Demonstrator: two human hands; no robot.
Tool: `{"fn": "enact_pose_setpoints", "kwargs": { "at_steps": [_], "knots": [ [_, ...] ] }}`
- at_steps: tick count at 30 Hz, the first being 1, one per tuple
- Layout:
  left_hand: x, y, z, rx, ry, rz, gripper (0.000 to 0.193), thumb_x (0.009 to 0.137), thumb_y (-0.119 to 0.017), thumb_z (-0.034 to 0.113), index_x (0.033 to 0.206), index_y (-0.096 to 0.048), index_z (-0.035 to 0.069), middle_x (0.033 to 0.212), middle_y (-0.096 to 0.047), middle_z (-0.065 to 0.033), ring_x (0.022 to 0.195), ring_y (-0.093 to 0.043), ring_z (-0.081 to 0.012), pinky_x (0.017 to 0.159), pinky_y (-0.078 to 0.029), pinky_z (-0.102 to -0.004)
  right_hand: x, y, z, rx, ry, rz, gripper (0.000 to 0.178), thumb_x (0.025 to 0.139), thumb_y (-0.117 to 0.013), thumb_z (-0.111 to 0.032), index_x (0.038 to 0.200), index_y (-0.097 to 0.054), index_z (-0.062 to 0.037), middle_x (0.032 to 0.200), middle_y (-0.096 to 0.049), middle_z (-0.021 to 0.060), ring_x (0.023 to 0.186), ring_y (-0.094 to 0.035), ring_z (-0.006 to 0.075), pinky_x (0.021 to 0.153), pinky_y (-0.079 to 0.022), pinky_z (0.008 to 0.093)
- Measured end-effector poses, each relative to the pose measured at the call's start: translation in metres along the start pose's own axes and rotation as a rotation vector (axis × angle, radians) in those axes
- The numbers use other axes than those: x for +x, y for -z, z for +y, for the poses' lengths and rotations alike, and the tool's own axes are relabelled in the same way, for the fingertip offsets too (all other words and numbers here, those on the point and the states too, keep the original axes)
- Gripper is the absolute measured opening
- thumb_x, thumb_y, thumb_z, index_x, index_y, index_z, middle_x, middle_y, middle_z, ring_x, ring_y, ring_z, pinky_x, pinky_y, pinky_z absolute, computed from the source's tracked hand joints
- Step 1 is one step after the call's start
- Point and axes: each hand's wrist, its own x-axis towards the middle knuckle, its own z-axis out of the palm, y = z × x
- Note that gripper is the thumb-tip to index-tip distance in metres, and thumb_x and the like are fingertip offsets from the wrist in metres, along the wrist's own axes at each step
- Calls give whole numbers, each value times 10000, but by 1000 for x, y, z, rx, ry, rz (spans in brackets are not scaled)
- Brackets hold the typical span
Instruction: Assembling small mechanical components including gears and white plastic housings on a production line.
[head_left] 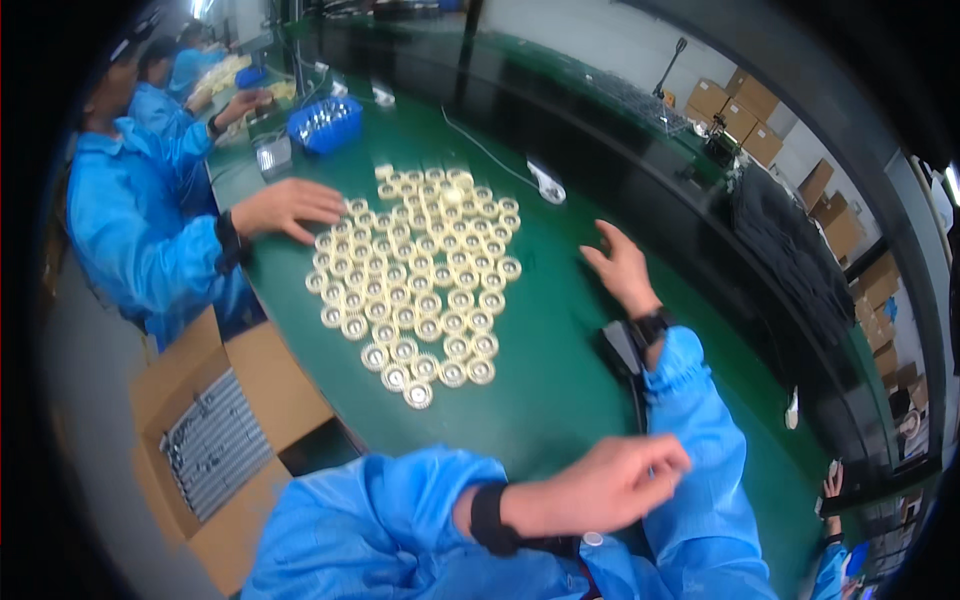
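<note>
Probably between grabs: right hand (622,268) open and empty, left hand (598,487) half-curled (can't tell if loaded, tbh). Round cream plastic gears (428,303) lie on the green tabletop (550,350); lifting one likely wants a rim pinch.

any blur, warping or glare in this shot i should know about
Head view: the far cream gears look smeared, while the nearest cream gears are crisper; head view: the fisheye bows the edges of the green table and leaves dark corners; head view: a light at the right rim glares white.
</note>
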Motion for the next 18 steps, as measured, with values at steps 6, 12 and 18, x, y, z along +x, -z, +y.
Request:
{"fn": "enact_pose_setpoints", "kwargs": {
  "at_steps": [6, 12, 18],
  "knots": [
    [-15, 15, 15, -5, -173, 142, 162, 893, -559, 76, 1035, -532, 2, 728, -601, -97, 602, -574, -173, 587, -463, -292, 108, -87, 6, -352, 87, 138, 639, 903, -569, -366, 1405, -348, -38, 1383, -334, 354, 1251, -361, 518, 1013, -372, 522],
    [-17, 27, 20, -62, -106, 141, 188, 911, -563, 96, 1072, -543, 3, 763, -603, -63, 615, -555, -102, 577, -445, -244, 105, -66, 21, -504, 95, -12, 450, 914, -534, -300, 1268, -504, -25, 1139, -601, 231, 1049, -557, 433, 817, -467, 538],
    [-8, 27, 3, -259, 0, 155, 277, 956, -506, 119, 1218, -483, 30, 908, -594, -37, 750, -565, -67, 689, -477, -213, 8, 42, -10, 432, -4, 101, 434, 861, -688, -170, 1225, -573, 37, 1087, -658, 113, 986, -618, 168, 881, -475, 291]
  ]
}}
